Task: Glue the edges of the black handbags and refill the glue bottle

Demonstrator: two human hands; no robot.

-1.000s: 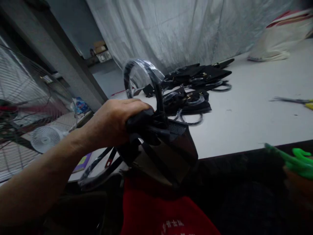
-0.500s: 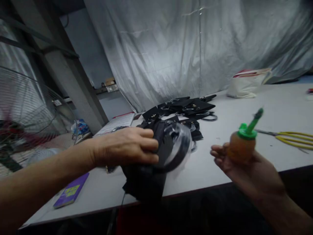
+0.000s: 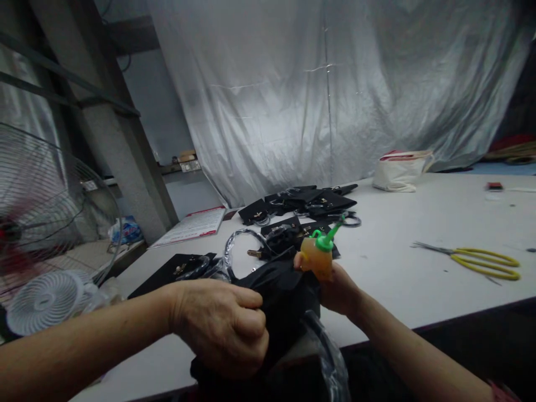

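The left hand (image 3: 224,326) has its grip clenched on a black bag (image 3: 287,301) at the near edge of the desk (image 3: 385,279), while the right hand (image 3: 341,290) grasps an orange bottle (image 3: 317,259) beside the bag.

Table (image 3: 389,285): before the curtain (image 3: 268,117)
Bag (image 3: 285,296): between left hand (image 3: 221,326) and right hand (image 3: 340,290), at the table's near edge
Bottle (image 3: 316,259): in the right hand
Pile (image 3: 322,202): on the table, behind the bag
Scissors (image 3: 456,252): on the table, right of the bottle
Pouch (image 3: 400,173): behind the scissors, right of the pile
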